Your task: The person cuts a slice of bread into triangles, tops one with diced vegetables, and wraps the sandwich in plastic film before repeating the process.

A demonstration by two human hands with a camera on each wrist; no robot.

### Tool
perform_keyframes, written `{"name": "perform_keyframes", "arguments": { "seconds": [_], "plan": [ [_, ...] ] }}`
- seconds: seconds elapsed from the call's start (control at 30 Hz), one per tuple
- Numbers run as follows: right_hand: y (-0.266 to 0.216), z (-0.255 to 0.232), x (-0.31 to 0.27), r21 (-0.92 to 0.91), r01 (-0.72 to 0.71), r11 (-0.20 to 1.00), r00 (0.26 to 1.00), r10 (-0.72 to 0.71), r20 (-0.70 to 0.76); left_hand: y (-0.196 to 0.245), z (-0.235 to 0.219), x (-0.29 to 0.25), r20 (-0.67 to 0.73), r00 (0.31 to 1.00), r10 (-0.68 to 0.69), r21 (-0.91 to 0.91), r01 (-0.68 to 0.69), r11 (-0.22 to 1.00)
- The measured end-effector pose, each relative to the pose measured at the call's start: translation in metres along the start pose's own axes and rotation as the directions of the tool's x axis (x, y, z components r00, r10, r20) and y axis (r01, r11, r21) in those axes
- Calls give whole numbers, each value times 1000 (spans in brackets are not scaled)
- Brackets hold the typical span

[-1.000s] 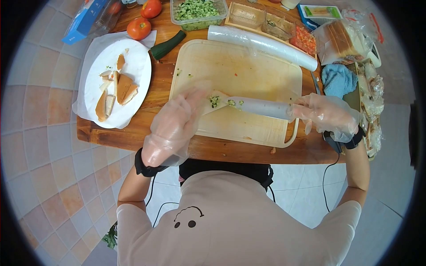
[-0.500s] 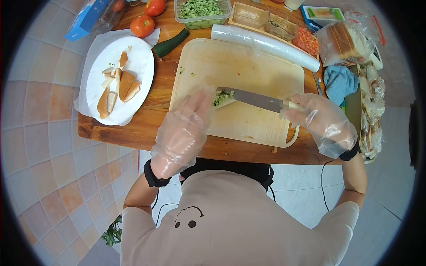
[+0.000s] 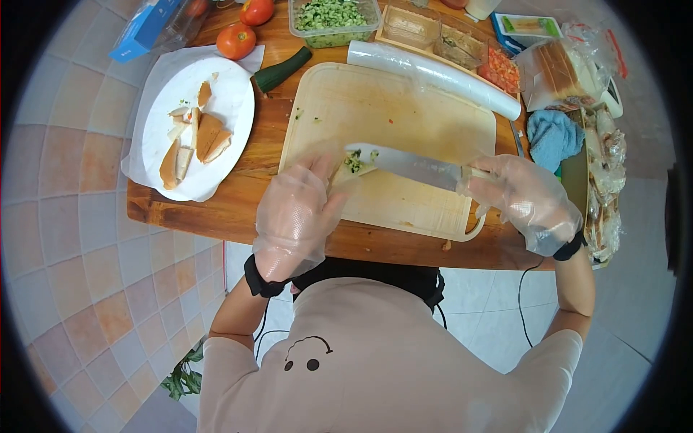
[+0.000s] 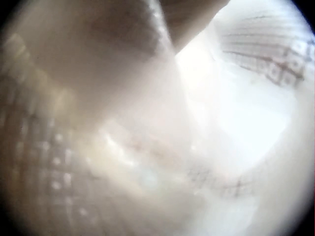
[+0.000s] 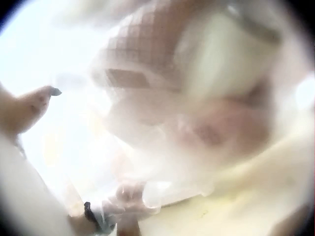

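In the head view my gloved left hand (image 3: 294, 215) holds a cut piece of sandwich bread (image 3: 345, 178) between fingers and thumb, at the near left of the cutting board (image 3: 426, 101). Chopped cucumber (image 3: 353, 162) shows at the bread's open face. With my right hand (image 3: 525, 196), also gloved, I grip the pale handle of a knife (image 3: 422, 167). Its blade points left, the tip overlapping the cucumber, and a few green bits cling near the tip. Both wrist views are mostly hazy glove plastic; the pale knife handle (image 5: 231, 54) shows in the right one.
A white plate (image 3: 155, 108) of bread crusts lies left of the board, near tomatoes (image 3: 236, 41) and a cucumber piece (image 3: 283, 68). Behind are a tub of diced cucumber (image 3: 336, 35), a film roll (image 3: 433, 78) and filling boxes (image 3: 410, 27). A blue cloth (image 3: 554, 136) and bagged bread (image 3: 556, 68) stand right.
The knife blade has tilted between frames, its face turning dark, then bright, while its tip moved left over the cucumber filling. My left hand has shifted slightly toward me, still with the bread.
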State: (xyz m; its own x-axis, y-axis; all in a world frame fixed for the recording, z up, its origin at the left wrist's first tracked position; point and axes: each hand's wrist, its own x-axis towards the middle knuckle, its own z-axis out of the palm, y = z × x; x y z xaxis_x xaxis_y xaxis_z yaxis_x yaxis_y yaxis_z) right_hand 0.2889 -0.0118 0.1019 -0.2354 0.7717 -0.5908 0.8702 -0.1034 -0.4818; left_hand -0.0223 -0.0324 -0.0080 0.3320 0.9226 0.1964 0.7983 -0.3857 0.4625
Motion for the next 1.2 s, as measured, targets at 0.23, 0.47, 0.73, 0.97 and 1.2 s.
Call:
{"name": "perform_keyframes", "arguments": {
  "seconds": [0.23,0.47,0.73,0.97,1.2],
  "plan": [
    [13,1,25,-201,-87,976,995,93,22,-14,15,1,37,998,-57,-12,57,998],
    [25,-4,31,-66,-137,988,986,142,83,-17,14,0,-100,994,39,-45,-43,998],
    [23,-5,34,-78,-131,988,982,140,125,-22,16,-10,-89,996,-2,-38,-2,999],
    [13,-4,39,-187,-72,980,990,93,108,-24,12,-10,-105,994,25,-68,-32,997],
    [23,-5,39,-84,-70,994,991,79,104,-21,2,-19,-26,995,-95,-87,92,992]
  ]
}}
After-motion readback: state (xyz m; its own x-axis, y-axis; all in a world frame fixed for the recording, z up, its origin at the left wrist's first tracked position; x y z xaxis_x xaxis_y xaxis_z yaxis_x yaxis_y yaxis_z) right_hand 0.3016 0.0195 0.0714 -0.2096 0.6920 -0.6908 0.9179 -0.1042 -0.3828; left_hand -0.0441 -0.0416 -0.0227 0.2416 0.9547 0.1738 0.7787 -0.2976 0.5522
